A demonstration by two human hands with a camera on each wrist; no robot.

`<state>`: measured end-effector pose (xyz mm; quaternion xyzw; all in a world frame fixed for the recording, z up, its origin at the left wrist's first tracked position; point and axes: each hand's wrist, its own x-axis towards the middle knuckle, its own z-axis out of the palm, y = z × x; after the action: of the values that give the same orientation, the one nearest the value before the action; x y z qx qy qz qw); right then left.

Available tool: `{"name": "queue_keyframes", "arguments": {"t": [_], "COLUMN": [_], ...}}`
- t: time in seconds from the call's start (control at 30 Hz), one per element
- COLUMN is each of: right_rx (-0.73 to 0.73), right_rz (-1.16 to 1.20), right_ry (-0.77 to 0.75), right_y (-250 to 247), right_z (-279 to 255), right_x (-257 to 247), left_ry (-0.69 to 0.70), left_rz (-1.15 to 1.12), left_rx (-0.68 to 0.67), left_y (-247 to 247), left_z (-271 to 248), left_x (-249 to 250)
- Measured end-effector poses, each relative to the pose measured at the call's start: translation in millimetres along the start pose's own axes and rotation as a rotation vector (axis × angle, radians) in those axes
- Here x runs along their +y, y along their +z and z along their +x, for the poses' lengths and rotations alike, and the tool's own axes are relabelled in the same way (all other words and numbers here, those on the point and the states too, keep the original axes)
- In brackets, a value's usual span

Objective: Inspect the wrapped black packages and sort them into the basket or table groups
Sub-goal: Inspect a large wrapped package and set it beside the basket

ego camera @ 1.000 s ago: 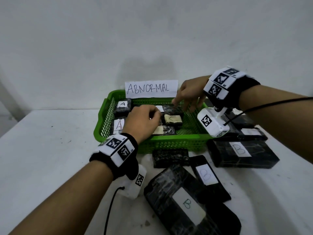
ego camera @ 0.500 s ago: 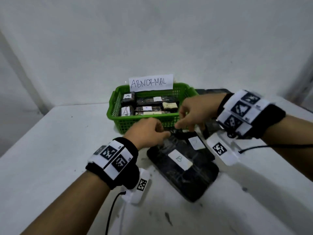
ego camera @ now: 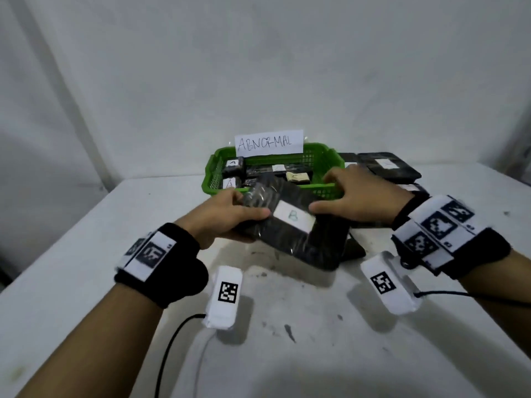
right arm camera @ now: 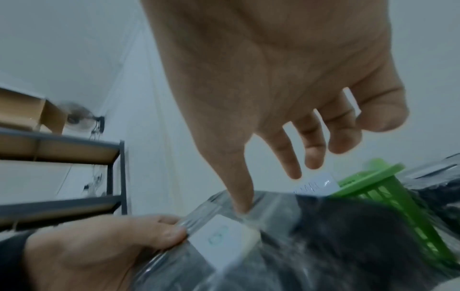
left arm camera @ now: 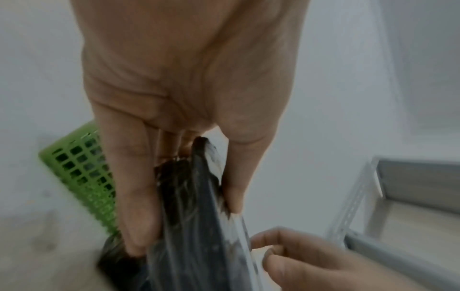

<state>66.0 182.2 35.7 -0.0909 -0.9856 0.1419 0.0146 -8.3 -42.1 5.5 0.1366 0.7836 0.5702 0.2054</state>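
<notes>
A large black wrapped package [ego camera: 301, 242] with a white label marked B [ego camera: 293, 217] is held tilted above the table, just in front of the green basket [ego camera: 324, 193]. My left hand [ego camera: 230, 216] grips its left edge, thumb on top and fingers underneath [left arm camera: 134, 226]. My right hand [ego camera: 353, 200] lies over its right side. In the right wrist view, the thumb tip [right arm camera: 242, 204] presses the wrap beside the label while the other fingers hang loosely above the package [right arm camera: 336, 236]. The basket holds small black packages labelled A [ego camera: 232, 165] and a tan one [ego camera: 297, 177].
A paper sign reading ABNORMAL [ego camera: 270, 142] stands at the basket's back rim. More black wrapped packages [ego camera: 385, 168] lie on the white table [ego camera: 86, 282] to the right of the basket, and another [ego camera: 355, 249] lies under the held one. A wall stands close behind.
Both hands left the basket and came back to the packages on the table. The large B package, which lay flat, is now lifted and tilted between them.
</notes>
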Motion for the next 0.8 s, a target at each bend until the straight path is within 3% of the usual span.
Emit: {"name": "queue_keyframes", "arguments": {"t": [0.1, 0.23, 0.4, 0.63, 0.8], "right_rx": [0.058, 0.032, 0.198, 0.213, 0.252], "right_rz": [0.485, 1.1, 1.25, 1.293, 1.252], "right_ry": [0.029, -0.043, -0.119, -0.069, -0.095], "right_y": [0, 18, 30, 29, 31], "right_z": [4, 23, 53, 82, 94], "right_x": [1, -8, -20, -19, -18], "left_ry": [0.125, 0.278, 0.356, 0.359, 0.403], "left_rz": [-0.236, -0.225, -0.306, -0.384, -0.361], "left_rx": [0.127, 0.089, 0.205, 0.203, 0.276], "left_y": [-20, -23, -21, -20, -21], "left_z": [-9, -6, 25, 58, 63], "left_x": [1, 4, 13, 8, 8]}}
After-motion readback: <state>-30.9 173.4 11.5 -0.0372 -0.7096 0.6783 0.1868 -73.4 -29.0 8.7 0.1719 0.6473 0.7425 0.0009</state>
